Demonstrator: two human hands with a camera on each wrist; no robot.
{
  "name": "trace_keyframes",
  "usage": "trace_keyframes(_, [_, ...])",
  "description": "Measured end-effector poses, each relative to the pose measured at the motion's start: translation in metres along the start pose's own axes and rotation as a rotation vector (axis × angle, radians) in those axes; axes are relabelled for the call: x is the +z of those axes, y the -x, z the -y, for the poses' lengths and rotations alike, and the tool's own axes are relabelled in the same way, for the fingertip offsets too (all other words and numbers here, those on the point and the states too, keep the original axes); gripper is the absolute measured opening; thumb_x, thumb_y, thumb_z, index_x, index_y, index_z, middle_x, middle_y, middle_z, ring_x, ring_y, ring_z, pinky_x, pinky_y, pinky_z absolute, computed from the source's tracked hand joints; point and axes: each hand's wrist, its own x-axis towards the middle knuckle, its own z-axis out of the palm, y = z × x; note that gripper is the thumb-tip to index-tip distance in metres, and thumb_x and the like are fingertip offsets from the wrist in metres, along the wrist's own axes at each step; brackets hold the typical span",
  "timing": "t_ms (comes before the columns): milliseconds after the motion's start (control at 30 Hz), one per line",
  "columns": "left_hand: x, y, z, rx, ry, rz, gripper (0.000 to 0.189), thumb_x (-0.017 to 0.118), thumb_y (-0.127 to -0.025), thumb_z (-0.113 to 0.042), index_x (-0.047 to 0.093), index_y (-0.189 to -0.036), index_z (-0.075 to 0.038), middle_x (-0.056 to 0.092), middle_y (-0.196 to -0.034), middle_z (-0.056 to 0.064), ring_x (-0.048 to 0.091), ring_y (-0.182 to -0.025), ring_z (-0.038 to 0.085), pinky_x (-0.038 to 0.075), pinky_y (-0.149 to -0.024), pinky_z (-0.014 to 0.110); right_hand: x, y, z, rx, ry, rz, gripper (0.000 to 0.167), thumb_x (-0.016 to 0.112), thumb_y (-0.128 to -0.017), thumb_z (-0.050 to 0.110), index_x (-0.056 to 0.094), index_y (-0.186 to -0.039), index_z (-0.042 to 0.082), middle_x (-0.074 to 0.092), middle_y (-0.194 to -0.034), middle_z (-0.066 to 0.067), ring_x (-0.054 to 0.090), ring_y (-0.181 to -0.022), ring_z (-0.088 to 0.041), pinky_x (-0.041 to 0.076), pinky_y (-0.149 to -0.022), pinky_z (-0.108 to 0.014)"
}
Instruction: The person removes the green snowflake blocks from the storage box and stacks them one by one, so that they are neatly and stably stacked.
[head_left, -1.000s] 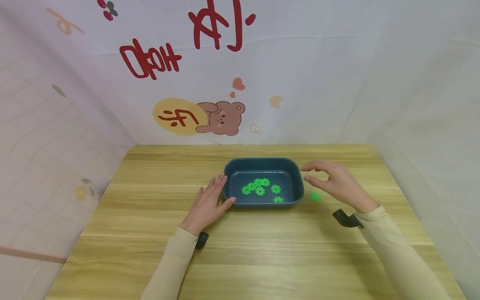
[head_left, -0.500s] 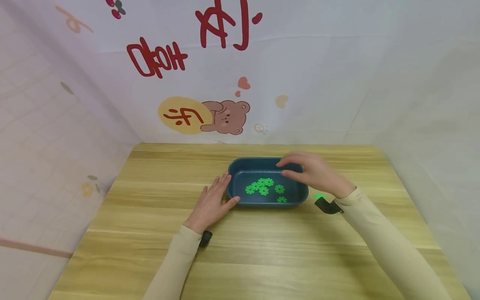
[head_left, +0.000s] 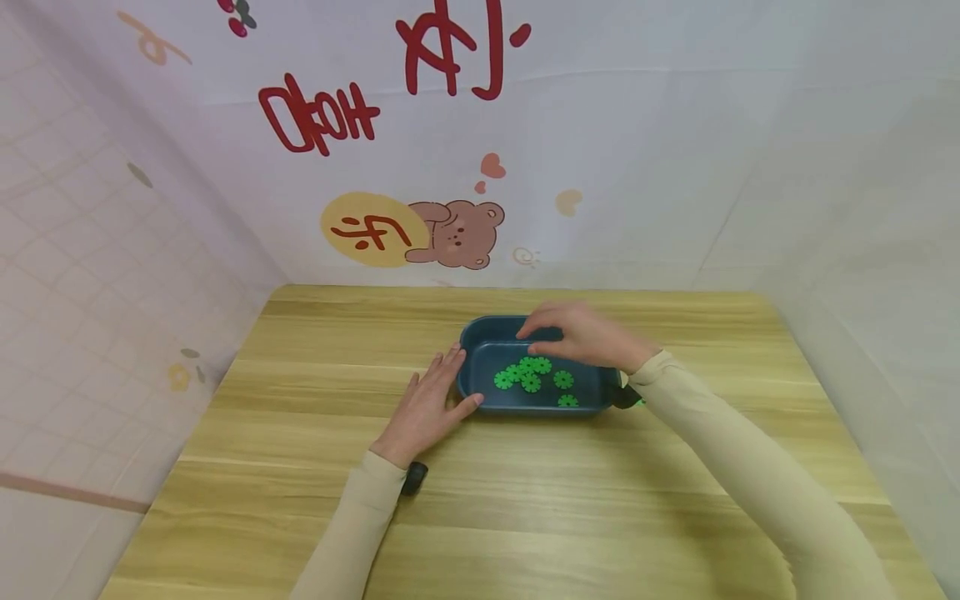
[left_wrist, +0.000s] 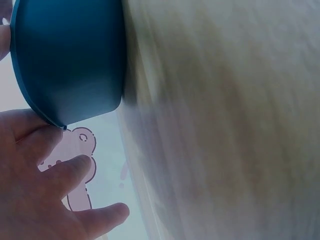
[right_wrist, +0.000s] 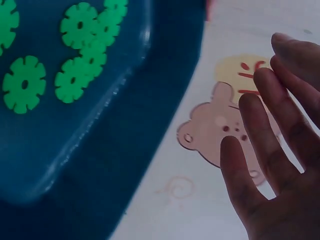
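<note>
A dark blue rectangular basin [head_left: 540,412] stands on the table with several green notched snowflake discs [head_left: 531,383] on its floor. My left hand [head_left: 423,408] rests against the basin's left end, fingers extended; in the left wrist view its fingertips [left_wrist: 47,131] touch the rim. Above the basin's far right part hovers my right hand [head_left: 581,335], thumb and index apart. The right wrist view shows that hand [right_wrist: 280,145] with loosely bent fingers and nothing held, beside green discs [right_wrist: 24,84] lower in the basin. Another green disc [head_left: 641,402] lies on the table right of the basin, mostly hidden by the right wrist camera.
The wooden table [head_left: 525,508] reaches a white cloth backdrop [head_left: 637,167] printed with a bear and red characters. Cloth walls also flank both sides. A black camera mount [head_left: 414,478] sits at the left wrist.
My right hand has moved left, from beside the basin's right end to over its inside. My left hand stays at the left end. The discs in the basin look unmoved.
</note>
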Motion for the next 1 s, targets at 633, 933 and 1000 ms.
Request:
trace_keyframes(633, [0.002,0.001,0.001,0.005,0.001,-0.013,0.088,0.056,-0.1,-0.064,0.025,-0.167,-0.015,0.021,-0.172,0.002,0.02,-0.157,0.032,0.018,-0.121,0.068,0.043,-0.032,-0.033,0.061,-0.065,0.207,0.037,0.08,-0.093,0.016,0.073,-0.128,0.006,0.07,-0.127,-0.003,0.063,-0.124,-0.024,0.049,-0.107,-0.044])
trace_keyframes(933, [0.002,0.001,0.002,0.003,0.001,-0.013,0.087,0.055,-0.101,-0.064,0.025,-0.167,-0.016,0.021,-0.171,0.001,0.017,-0.158,0.027,0.019,-0.121,0.067,0.056,-0.034,-0.045,0.13,-0.072,0.262,0.04,0.082,-0.092,0.022,0.073,-0.13,0.01,0.068,-0.129,-0.001,0.062,-0.125,-0.022,0.049,-0.107,-0.043])
trace_keyframes(1000, [0.002,0.0,0.002,0.005,0.003,-0.014,0.087,0.056,-0.101,-0.063,0.024,-0.167,-0.016,0.021,-0.171,0.0,0.016,-0.158,0.025,0.019,-0.121,0.067,0.059,-0.034,-0.048,0.129,-0.063,0.269,0.04,0.082,-0.092,0.024,0.073,-0.129,0.012,0.068,-0.128,0.0,0.063,-0.122,-0.021,0.051,-0.105,-0.041])
